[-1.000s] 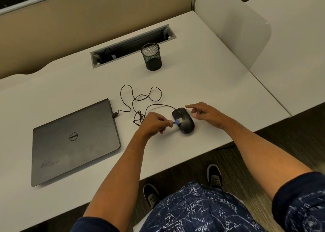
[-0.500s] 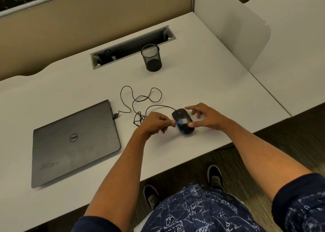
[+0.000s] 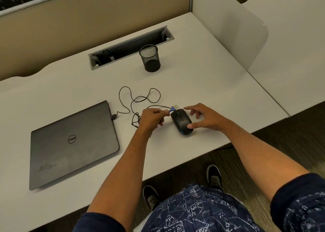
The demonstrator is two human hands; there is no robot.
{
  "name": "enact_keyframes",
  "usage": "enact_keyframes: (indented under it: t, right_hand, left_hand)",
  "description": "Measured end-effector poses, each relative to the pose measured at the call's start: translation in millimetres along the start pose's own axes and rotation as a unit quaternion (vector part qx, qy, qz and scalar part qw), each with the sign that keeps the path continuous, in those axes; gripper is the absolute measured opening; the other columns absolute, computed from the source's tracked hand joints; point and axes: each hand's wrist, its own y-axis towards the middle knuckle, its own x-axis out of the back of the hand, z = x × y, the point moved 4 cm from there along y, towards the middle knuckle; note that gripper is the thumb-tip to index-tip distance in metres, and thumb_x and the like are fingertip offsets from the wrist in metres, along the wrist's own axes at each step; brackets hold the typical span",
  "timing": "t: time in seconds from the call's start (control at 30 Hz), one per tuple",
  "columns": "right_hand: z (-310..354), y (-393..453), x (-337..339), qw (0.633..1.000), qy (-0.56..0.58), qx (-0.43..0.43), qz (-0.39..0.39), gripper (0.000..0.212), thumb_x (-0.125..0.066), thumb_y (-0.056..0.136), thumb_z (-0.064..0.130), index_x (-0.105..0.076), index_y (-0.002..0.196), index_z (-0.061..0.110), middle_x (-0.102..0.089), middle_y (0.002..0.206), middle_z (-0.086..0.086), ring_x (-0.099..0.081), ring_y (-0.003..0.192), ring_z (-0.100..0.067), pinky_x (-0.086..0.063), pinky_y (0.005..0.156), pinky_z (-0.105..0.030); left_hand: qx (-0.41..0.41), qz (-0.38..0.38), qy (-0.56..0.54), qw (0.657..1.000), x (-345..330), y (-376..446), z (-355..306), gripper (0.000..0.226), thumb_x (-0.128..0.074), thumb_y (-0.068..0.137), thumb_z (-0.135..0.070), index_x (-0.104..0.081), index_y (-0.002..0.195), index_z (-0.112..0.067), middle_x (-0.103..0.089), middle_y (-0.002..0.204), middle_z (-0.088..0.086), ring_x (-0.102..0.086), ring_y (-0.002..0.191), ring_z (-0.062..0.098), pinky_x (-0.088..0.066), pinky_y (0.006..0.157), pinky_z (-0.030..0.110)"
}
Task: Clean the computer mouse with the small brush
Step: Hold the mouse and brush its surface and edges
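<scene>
A black wired computer mouse (image 3: 181,121) lies on the white desk (image 3: 202,91) near its front edge. My left hand (image 3: 152,118) pinches a small blue-handled brush (image 3: 173,108), whose pale bristles sit at the mouse's far end by the cable. My right hand (image 3: 204,117) steadies the mouse from the right, thumb on its near end and fingers spread over its far side. The mouse cable (image 3: 139,99) loops left to a closed grey laptop (image 3: 72,142).
A black mesh pen cup (image 3: 150,58) stands behind the mouse. A cable slot (image 3: 130,47) is cut into the desk further back. A white divider panel (image 3: 237,27) rises at the right. My feet show below the desk edge.
The brush has moved from the middle of the mouse's back to its far end. My right hand has shifted from hovering beside the mouse to holding it with the thumb at the near end.
</scene>
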Motion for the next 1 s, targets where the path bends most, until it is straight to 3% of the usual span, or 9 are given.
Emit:
enact_keyframes:
  t: [0.1, 0.3, 0.53, 0.77, 1.0]
  right_hand:
    - [-1.3, 0.4, 0.0, 1.000, -0.002, 0.004, -0.002, 0.074, -0.088, 0.074, 0.043, -0.054, 0.140, 0.041, -0.056, 0.118, 0.005, -0.056, 0.102, -0.017, -0.046, 0.087, -0.022]
    - [-3.8, 1.6, 0.0, 1.000, 0.003, 0.006, -0.006, 0.076, -0.089, 0.072, 0.045, -0.055, 0.139, 0.041, -0.056, 0.116, 0.007, -0.056, 0.100, -0.017, -0.048, 0.089, -0.023]
    - [-4.3, 2.3, -0.6, 1.000, -0.002, 0.008, -0.008, 0.077, -0.088, 0.072, 0.044, -0.054, 0.141, 0.039, -0.056, 0.117, 0.006, -0.057, 0.101, -0.019, -0.050, 0.091, -0.026]
    - [-3.2, 2.4, -0.4, 1.000, -0.009, 0.005, -0.001, 0.077, -0.087, 0.073, 0.045, -0.053, 0.142, 0.038, -0.055, 0.118, 0.006, -0.055, 0.102, -0.016, -0.049, 0.091, -0.025]
    - [-3.4, 1.2, -0.1, 1.000, -0.008, 0.010, -0.004, 0.077, -0.088, 0.073, 0.045, -0.053, 0.142, 0.039, -0.055, 0.117, 0.008, -0.055, 0.100, -0.015, -0.047, 0.089, -0.023]
  left_hand:
    - [0.016, 0.043, 0.014, 0.999, -7.6, -0.6, -4.2, 0.026, -0.074, 0.093, -0.029, -0.081, 0.098, -0.005, -0.062, 0.064, 0.000, -0.055, 0.053, 0.008, -0.039, 0.052, 0.020]
    - [0.089, 0.029, 0.012, 0.996, -11.4, 1.4, 0.2, 0.025, -0.073, 0.093, -0.023, -0.079, 0.098, 0.000, -0.060, 0.067, 0.004, -0.052, 0.055, 0.012, -0.036, 0.056, 0.024]
    - [0.156, 0.023, 0.013, 0.987, -1.4, -1.8, 4.2, 0.018, -0.071, 0.093, -0.017, -0.076, 0.080, -0.006, -0.058, 0.065, 0.003, -0.048, 0.054, 0.012, -0.031, 0.050, 0.021]
    - [0.091, -0.010, -0.022, 0.996, -3.3, 0.5, -1.6, 0.017, -0.073, 0.091, -0.023, -0.077, 0.085, -0.007, -0.060, 0.067, 0.004, -0.053, 0.056, 0.014, -0.040, 0.057, 0.025]
    - [0.078, 0.031, 0.035, 0.996, -10.7, -0.9, 4.1, 0.025, -0.076, 0.091, -0.025, -0.079, 0.096, 0.000, -0.061, 0.066, 0.005, -0.054, 0.055, 0.013, -0.040, 0.056, 0.025]
